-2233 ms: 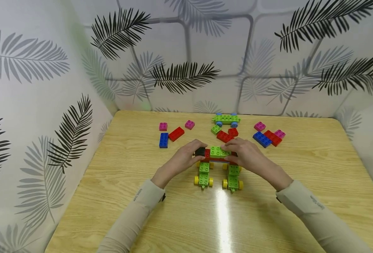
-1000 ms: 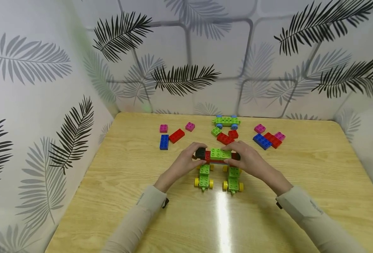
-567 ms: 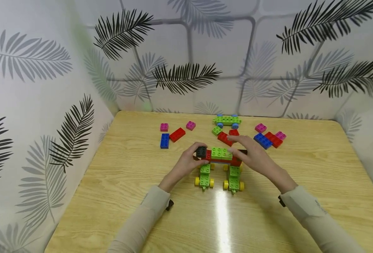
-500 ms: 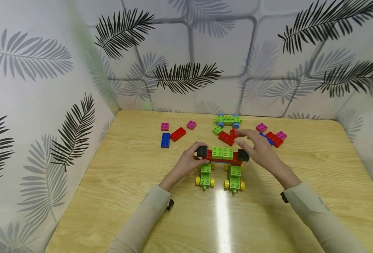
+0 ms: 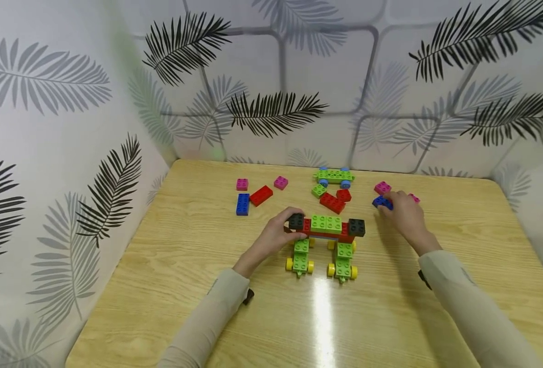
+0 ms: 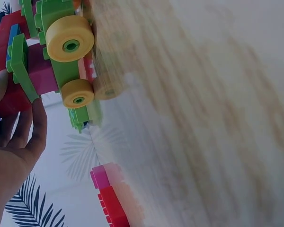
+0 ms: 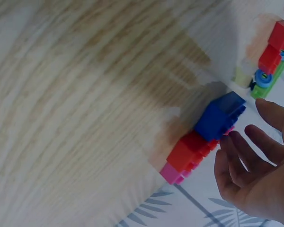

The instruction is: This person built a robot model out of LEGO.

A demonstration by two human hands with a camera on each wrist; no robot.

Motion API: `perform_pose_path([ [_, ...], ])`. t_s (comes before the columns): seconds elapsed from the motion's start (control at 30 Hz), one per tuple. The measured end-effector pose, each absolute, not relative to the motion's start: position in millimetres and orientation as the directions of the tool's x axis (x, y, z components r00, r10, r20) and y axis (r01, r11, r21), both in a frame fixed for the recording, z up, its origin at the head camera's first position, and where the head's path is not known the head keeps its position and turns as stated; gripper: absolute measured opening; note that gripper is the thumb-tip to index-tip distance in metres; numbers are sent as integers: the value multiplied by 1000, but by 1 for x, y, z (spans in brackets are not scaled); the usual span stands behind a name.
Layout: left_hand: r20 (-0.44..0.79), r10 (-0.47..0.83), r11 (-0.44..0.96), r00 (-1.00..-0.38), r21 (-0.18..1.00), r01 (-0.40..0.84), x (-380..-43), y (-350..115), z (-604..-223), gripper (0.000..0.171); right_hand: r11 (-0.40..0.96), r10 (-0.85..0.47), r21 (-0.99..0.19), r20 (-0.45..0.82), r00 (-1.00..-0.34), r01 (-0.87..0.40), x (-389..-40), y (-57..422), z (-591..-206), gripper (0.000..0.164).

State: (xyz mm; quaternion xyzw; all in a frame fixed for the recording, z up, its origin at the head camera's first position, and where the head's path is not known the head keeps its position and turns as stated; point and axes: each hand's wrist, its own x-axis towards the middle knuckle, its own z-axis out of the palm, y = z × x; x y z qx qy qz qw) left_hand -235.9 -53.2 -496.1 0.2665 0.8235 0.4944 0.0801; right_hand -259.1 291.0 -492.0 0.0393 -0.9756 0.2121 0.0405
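Note:
My left hand [image 5: 276, 232] grips the left end of a toy-brick build [image 5: 325, 224], around the black brick [image 5: 296, 221]. The build has a red beam, lime bricks on top, a second black brick [image 5: 356, 227] at its right end and two lime legs on yellow wheels. In the left wrist view the fingers [image 6: 38, 127] curve under the red brick end, near a lime plate. My right hand [image 5: 407, 217] is over a blue brick [image 5: 381, 202] at the right. The right wrist view shows thumb and fingers spread, fingertips close to the studs of the blue brick [image 7: 213, 120].
Beside the blue brick lie a red brick [image 7: 187, 151] and pink bricks [image 5: 382, 187]. At the back stands a lime car base [image 5: 333, 176] with blue wheels, with red bricks [image 5: 332, 202] before it. Blue [image 5: 242, 204], red [image 5: 261, 196] and pink bricks lie left.
The right hand has left the build's right end, uncovering its black brick, and moved right and back to the blue brick. The left hand still grips the left end.

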Motion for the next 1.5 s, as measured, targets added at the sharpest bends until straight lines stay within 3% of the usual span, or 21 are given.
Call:
perform_pose_path([
  [0.47,140,527,356,-838,859,367,-237,-52,-499,48,933,-3,-360,69,-998,-28,-262,291,-509,43],
  [0.63,139,527,361,-839,857,369,-237,-51,-499,47,917,-9,-398,70,-998,-36,-260,290,-506,42],
  [0.77,140,528,359,-838,857,370,-237,-52,-499,46,845,-74,-512,168,-983,-152,-253,281,-481,43],
  [0.97,142,539,345,-830,862,372,-238,-53,-500,46,697,-292,-594,276,-916,-401,-229,246,-425,40],
  [1.23,149,532,359,-833,852,382,-241,-54,-500,46,607,-568,-487,286,-771,-628,-206,201,-401,43],
  [1.5,123,539,355,-833,864,357,-240,-54,-497,47,641,-596,-424,251,-763,-640,-209,192,-412,41],
])
